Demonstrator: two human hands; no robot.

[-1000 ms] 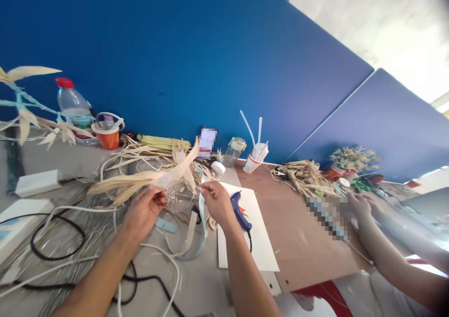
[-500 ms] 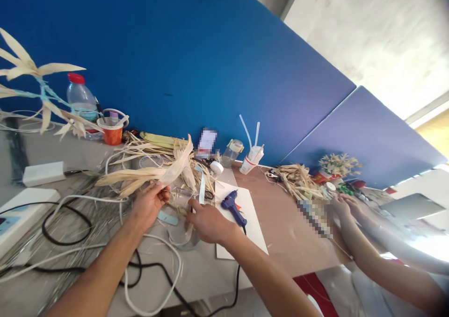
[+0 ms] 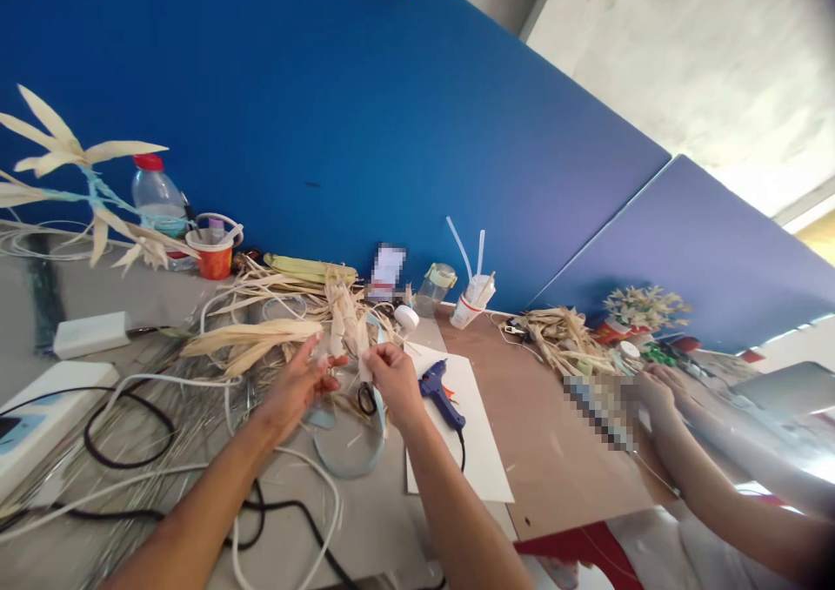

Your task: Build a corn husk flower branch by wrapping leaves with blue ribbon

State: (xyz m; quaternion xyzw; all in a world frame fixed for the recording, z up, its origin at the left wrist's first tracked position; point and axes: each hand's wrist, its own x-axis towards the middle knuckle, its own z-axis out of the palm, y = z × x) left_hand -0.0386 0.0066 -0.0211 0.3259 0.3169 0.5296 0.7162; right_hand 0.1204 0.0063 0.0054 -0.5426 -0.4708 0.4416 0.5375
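My left hand (image 3: pixel 301 388) is over the table with its fingers apart and holds nothing. Beside its fingertips lies a bundle of dried corn husks (image 3: pixel 251 339). A pale strip of corn husk (image 3: pixel 363 346) stands up from the pinched fingers of my right hand (image 3: pixel 395 379). Just below that hand show the black handles of scissors (image 3: pixel 367 398). A light blue ribbon (image 3: pixel 356 468) curves on the table beneath both hands. More husks (image 3: pixel 336 298) are heaped behind them.
A blue glue gun (image 3: pixel 444 394) rests on white paper (image 3: pixel 479 451) to the right. Cables (image 3: pixel 287 507) and a power strip (image 3: pixel 58 416) occupy the left. Behind stand a red cup (image 3: pixel 214 259), a bottle (image 3: pixel 156 194) and a jar (image 3: pixel 436 290). Another person's hands (image 3: pixel 656 394) work at the right.
The wide husk that stood in my left hand is no longer upright there, and that hand's fingers have spread. My right hand has risen slightly and now pinches a pale husk strip.
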